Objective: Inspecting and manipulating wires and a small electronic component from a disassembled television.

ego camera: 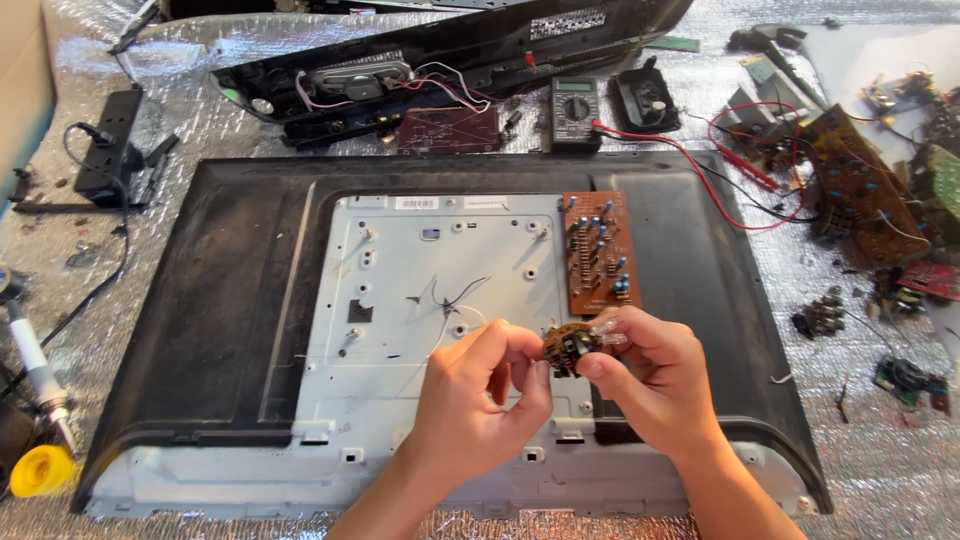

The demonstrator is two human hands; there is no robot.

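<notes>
A: What are the hands doing?

B: The right hand [648, 372] pinches a small brown circuit board [566, 347] between thumb and fingers, held above the grey metal back plate [420, 300] of the opened television chassis [230, 300]. The left hand [480, 395] is curled beside it, fingertips closed at the board's left edge. Whether they grip the board itself or a part on it, I cannot tell.

A: What's on that small board?

B: Dark components, too small and shaded by the fingers to make out. A pale, clear bit shows near the right thumb, blurred.

A: Anything else close by?

B: A larger brown circuit board [598, 252] lies on the plate just above the hands. Thin wires [450, 300] sit on the plate to the left. A multimeter [575, 112] lies on the table beyond, its red lead [700, 180] trailing right. The soldering iron [35, 375] at the left edge is cut off, and both forearms run out of frame below.
</notes>
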